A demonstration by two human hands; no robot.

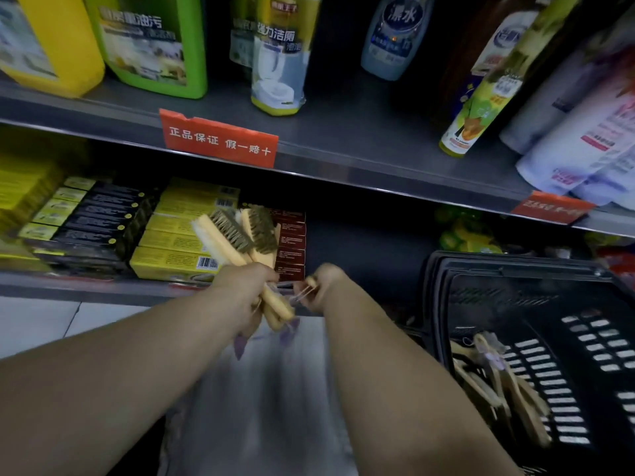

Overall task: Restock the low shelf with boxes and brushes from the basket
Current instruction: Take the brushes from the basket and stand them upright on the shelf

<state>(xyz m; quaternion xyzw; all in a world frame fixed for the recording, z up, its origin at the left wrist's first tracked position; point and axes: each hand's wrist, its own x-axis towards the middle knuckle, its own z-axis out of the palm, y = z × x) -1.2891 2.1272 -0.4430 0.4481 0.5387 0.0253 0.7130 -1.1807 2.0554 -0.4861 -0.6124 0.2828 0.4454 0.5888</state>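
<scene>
Shop aisle: low shelf [68, 281] already carries yellow boxes [178, 242] and dark red boxes [292, 242]; black basket [515, 269] sits to the right with spare brushes [498, 383] inside. Left hand [245, 286] is curled round the handles of a brush bundle [237, 238], long axis pointing up and away toward the shelf, bristle heads just in front of the boxes. Right hand [321, 281], just beside the handle ends, pinches what look like thin hanging strings [302, 293] (blurred, uncertain). Judgement: the left hand carries the load, and the open shelf space lies ahead-right of it.
</scene>
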